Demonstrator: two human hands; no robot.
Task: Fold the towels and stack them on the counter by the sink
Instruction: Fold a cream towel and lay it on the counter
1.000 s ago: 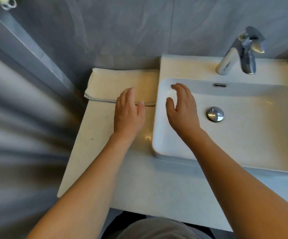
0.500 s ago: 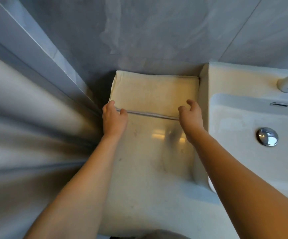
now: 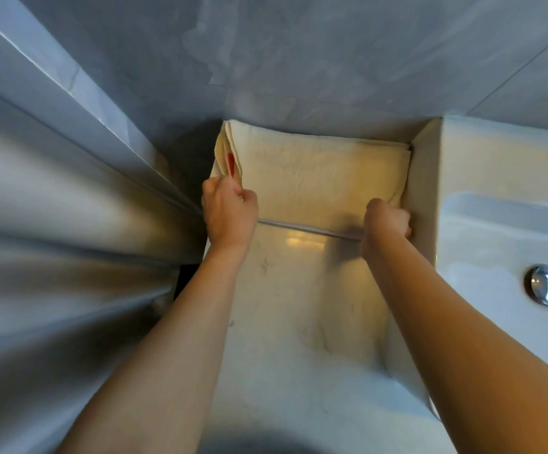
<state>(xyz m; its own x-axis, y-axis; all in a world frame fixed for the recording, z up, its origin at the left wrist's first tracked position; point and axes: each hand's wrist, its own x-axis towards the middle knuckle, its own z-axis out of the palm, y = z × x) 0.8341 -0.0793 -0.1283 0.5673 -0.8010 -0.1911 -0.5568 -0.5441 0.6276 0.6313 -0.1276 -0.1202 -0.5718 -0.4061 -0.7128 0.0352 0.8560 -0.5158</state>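
- On the counter (image 3: 298,322) beside the sink (image 3: 495,257), against the grey wall (image 3: 298,60), lies a folded cream towel (image 3: 318,178).
- The left hand (image 3: 228,214) grips its near-left corner, fingers curled.
- The right hand (image 3: 387,224) grips its near-right corner likewise.

A single head-worn camera looked forward and steeply down from above the person's chest, close over the counter (image 3: 298,322). It faced the grey tiled wall (image 3: 298,60), which filled the top of the wide-angle frame. Both forearms ran up from the bottom edge toward the centre. The sink (image 3: 495,257) was cut off at the right edge, and a blurred grey surface, perhaps a door or panel, stretched along the left. There was no second view to share any part of the scene.
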